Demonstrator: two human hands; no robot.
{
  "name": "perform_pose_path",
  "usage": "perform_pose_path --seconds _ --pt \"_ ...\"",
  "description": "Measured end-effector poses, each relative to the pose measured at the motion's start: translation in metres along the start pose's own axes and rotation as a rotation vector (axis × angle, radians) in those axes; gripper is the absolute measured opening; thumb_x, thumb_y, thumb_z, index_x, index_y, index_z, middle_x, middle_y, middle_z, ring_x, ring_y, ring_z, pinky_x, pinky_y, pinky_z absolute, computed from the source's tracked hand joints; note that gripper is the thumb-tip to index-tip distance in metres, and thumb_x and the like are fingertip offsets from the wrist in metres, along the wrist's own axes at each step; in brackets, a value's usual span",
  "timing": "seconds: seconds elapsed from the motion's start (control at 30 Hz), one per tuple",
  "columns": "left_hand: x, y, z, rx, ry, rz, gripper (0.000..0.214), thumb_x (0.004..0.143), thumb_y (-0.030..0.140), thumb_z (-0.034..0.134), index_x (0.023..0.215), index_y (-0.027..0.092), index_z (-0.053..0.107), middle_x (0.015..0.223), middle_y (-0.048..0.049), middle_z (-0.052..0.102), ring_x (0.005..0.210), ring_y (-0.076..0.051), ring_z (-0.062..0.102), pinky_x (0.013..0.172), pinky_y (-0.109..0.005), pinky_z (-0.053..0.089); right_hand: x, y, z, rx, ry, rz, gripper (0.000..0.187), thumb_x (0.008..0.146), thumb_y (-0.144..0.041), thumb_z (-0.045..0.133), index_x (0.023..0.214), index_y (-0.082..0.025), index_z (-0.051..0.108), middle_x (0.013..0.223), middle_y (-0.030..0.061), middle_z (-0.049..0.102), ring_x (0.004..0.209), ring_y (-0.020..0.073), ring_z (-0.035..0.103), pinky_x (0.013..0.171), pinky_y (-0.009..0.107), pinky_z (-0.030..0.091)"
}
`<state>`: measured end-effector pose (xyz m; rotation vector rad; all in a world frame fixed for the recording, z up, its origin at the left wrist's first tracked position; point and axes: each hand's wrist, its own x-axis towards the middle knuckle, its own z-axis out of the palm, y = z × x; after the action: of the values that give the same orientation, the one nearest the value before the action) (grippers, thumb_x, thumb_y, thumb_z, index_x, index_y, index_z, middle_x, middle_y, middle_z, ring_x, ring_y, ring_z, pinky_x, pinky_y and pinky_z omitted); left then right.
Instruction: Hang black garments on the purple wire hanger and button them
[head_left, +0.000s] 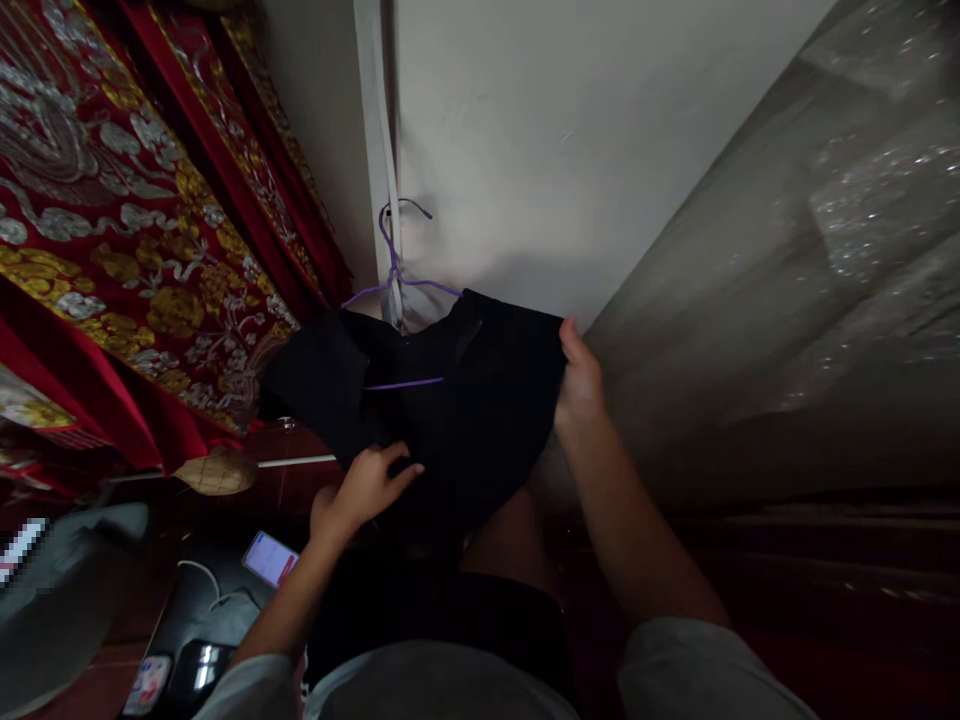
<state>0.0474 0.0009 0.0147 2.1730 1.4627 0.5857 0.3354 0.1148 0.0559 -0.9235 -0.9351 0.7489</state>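
Note:
A dark short-sleeved shirt point(495, 400) hangs from a purple wire hanger point(395, 270), whose hook sits at a white strap on the wall. My right hand point(581, 385) grips the shirt's outer edge at the right, thumb in front and the other fingers mostly behind the cloth. My left hand point(373, 485) is closed on the lower front of the shirt, with thumb and forefinger bent at the fabric. Dark cloth hides what lies under those fingertips. The hanger's lower bar shows through the open neck.
Red drapery point(150, 260) embroidered in gold and silver hangs at the left. A pale wall point(525, 150) stands behind, and shiny clear plastic wrapping point(862, 230) covers something at the right. A lit phone point(270, 560) and a white cable point(214, 580) lie on a black surface below left.

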Motion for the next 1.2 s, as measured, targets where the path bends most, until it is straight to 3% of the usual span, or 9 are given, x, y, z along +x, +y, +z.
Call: perform_pose_path --seconds 0.1,0.17,0.23,0.33,0.43,0.5,0.73,0.97,1.2 --pt "-0.021 0.016 0.005 -0.103 0.161 -0.062 0.029 0.091 0.035 0.07 0.07 0.018 0.059 0.064 0.0022 0.059 0.063 -0.013 0.056 0.067 -0.024 0.043 -0.008 0.007 -0.003 -0.064 0.167 -0.072 0.046 0.082 -0.063 0.071 0.102 -0.021 0.066 0.109 0.0074 0.071 0.112 0.0255 0.068 0.104 0.049 0.053" --pt "-0.031 0.027 0.008 -0.184 0.271 -0.118 0.027 0.088 0.026 0.07 0.067 0.018 0.054 0.063 0.0035 0.055 0.062 -0.011 0.054 0.065 -0.022 0.042 -0.029 0.008 -0.002 -0.154 0.292 -0.185 0.045 0.079 -0.054 0.076 0.108 -0.023 0.063 0.119 0.0069 0.068 0.114 0.0233 0.065 0.105 0.047 0.051" --pt "-0.037 0.034 0.015 -0.322 0.348 -0.166 0.019 0.086 0.022 0.07 0.074 0.018 0.056 0.067 0.0037 0.056 0.064 -0.011 0.057 0.064 -0.021 0.044 -0.063 0.006 0.003 -0.181 0.299 -0.187 0.037 0.081 -0.046 0.076 0.108 -0.023 0.063 0.115 0.0059 0.068 0.108 0.0212 0.065 0.099 0.042 0.054" --pt "-0.039 0.037 0.032 -0.646 0.439 -0.214 0.027 0.084 0.023 0.073 0.106 0.022 0.058 0.082 0.0021 0.065 0.074 -0.013 0.066 0.068 -0.021 0.051 -0.124 0.004 0.015 -0.141 -0.03 0.033 0.018 0.087 -0.039 0.073 0.094 -0.023 0.068 0.088 0.0024 0.068 0.084 0.0173 0.067 0.078 0.031 0.056" --pt "-0.038 0.036 0.047 -0.927 0.533 -0.227 0.073 0.084 0.022 0.075 0.145 0.028 0.035 0.095 -0.0002 0.07 0.086 -0.014 0.071 0.083 -0.026 0.057 -0.172 0.008 0.028 -0.164 -0.434 0.197 0.014 0.085 -0.033 0.075 0.092 -0.023 0.069 0.087 0.0024 0.07 0.077 0.0163 0.067 0.072 0.029 0.055" --pt "-0.038 0.037 0.052 -1.0 0.573 -0.216 0.088 0.086 0.023 0.074 0.155 0.029 0.02 0.097 -0.0012 0.072 0.091 -0.015 0.073 0.091 -0.031 0.057 -0.188 0.013 0.035 -0.196 -0.539 0.21 0.014 0.084 -0.029 0.076 0.095 -0.023 0.069 0.092 0.0021 0.07 0.077 0.015 0.066 0.071 0.028 0.054" --pt "-0.039 0.048 0.051 -0.877 0.555 -0.191 0.088 0.097 0.028 0.065 0.164 0.028 0.009 0.105 -0.0045 0.075 0.099 -0.015 0.073 0.103 -0.037 0.054 -0.184 0.013 0.038 -0.209 -0.454 0.14 0.016 0.084 -0.028 0.075 0.09 -0.023 0.061 0.082 -0.0019 0.065 0.072 0.0132 0.062 0.068 0.026 0.052" --pt "-0.035 0.046 0.048 -0.717 0.536 -0.172 0.068 0.096 0.026 0.064 0.158 0.024 0.035 0.088 -0.0001 0.065 0.081 -0.013 0.066 0.083 -0.027 0.057 -0.181 0.009 0.032 -0.271 -0.514 0.121 0.009 0.09 -0.029 0.067 0.096 -0.024 0.064 0.081 0.0009 0.067 0.074 0.0165 0.064 0.068 0.029 0.053" --pt "-0.033 0.052 0.044 -0.763 0.564 -0.187 0.077 0.093 0.026 0.067 0.159 0.026 0.027 0.081 0.0033 0.062 0.07 -0.011 0.061 0.068 -0.022 0.053 -0.177 0.007 0.031 -0.265 -0.513 0.055 0.005 0.093 -0.027 0.066 0.09 -0.023 0.068 0.08 0.0003 0.068 0.072 0.0146 0.063 0.066 0.027 0.052"
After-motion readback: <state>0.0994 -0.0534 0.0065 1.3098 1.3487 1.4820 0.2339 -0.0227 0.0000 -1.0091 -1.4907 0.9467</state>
